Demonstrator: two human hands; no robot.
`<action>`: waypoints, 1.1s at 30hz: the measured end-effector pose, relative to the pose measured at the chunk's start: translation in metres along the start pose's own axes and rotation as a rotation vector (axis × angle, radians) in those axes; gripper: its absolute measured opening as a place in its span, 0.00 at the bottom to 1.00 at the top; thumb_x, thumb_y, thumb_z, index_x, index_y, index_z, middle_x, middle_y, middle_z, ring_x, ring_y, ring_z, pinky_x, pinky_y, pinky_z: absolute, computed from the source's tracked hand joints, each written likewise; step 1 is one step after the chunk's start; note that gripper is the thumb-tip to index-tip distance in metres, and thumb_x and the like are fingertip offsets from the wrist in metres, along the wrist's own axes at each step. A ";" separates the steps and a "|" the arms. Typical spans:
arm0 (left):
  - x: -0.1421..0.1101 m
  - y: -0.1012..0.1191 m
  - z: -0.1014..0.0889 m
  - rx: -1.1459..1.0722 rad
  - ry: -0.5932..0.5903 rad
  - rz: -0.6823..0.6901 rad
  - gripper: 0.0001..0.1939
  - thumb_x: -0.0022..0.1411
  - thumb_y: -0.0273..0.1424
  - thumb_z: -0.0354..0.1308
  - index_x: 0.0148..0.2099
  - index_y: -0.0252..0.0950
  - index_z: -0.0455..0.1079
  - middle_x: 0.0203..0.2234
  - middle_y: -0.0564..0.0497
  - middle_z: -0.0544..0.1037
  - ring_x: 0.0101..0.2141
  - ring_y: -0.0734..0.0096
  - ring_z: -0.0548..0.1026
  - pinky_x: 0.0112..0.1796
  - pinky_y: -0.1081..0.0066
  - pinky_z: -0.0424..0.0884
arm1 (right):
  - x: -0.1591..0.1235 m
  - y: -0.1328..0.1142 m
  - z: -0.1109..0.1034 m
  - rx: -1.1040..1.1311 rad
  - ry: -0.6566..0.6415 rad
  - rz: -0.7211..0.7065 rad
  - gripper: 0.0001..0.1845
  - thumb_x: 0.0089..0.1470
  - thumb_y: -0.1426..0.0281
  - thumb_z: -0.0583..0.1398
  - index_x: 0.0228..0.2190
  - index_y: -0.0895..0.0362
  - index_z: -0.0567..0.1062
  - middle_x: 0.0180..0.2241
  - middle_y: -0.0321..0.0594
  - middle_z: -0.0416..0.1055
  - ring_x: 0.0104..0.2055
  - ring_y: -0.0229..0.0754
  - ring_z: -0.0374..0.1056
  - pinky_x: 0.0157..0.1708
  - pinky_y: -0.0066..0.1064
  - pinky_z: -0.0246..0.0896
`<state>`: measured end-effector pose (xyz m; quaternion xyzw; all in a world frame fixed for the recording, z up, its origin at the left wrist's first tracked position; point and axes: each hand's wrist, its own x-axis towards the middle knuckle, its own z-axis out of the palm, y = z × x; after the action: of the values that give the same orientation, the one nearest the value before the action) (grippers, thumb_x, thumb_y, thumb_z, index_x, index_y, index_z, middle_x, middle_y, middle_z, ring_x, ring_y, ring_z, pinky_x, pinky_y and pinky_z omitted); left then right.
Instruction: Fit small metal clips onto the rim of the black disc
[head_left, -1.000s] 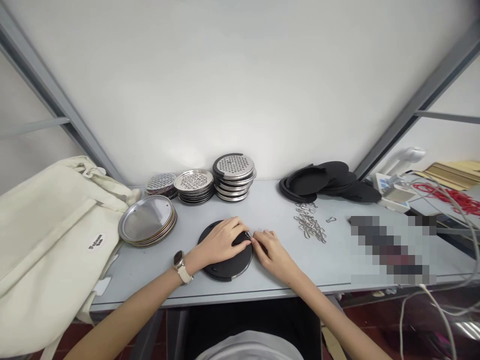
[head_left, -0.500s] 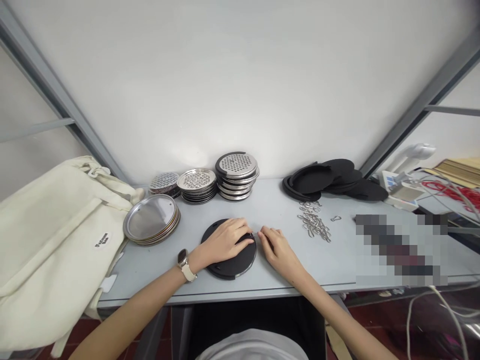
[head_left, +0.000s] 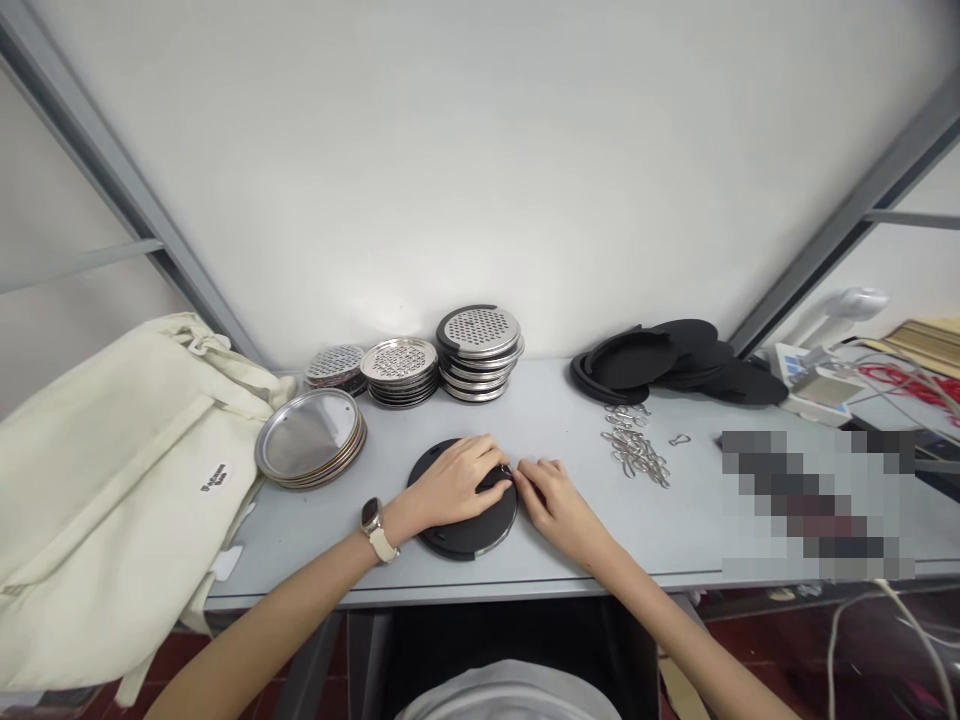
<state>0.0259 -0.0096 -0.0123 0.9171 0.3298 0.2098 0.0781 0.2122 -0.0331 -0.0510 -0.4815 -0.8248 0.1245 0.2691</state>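
A black round lid-like disc [head_left: 459,535] with a shiny strip on its rim lies flat near the table's front edge. My left hand [head_left: 459,480] rests across its top, thumb and fingers closed on the right side of the disc. At that right rim my right hand [head_left: 551,500] pinches with thumb and index finger, almost touching my left fingertips. A small glint of metal shows there, seemingly a snap hook, mostly hidden by the fingers. A loose pile of silver snap hooks [head_left: 637,455] lies to the right, with a single snap hook [head_left: 679,439] beside it.
Metal grater discs [head_left: 480,335] stand stacked along the wall, beside a perforated stack [head_left: 399,362]. Plain metal plates [head_left: 307,435] sit at left, near a cream bag [head_left: 135,480]. Black round pieces [head_left: 637,360] lie back right. A blurred patch covers the right side.
My right fingertips have closed in on the disc's right rim, and the small metal piece between the hands is now more hidden. The whole view has shifted slightly.
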 end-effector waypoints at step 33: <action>0.002 0.003 -0.003 -0.004 -0.003 0.080 0.10 0.64 0.28 0.50 0.48 0.37 0.62 0.39 0.48 0.71 0.42 0.64 0.69 0.47 0.62 0.65 | 0.000 0.000 0.003 -0.042 -0.012 -0.029 0.13 0.64 0.73 0.44 0.29 0.55 0.62 0.24 0.36 0.65 0.27 0.40 0.60 0.37 0.34 0.54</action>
<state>0.0276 -0.0103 -0.0078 0.9296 0.2926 0.2122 0.0718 0.2104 -0.0328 -0.0532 -0.4745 -0.8356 0.1059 0.2557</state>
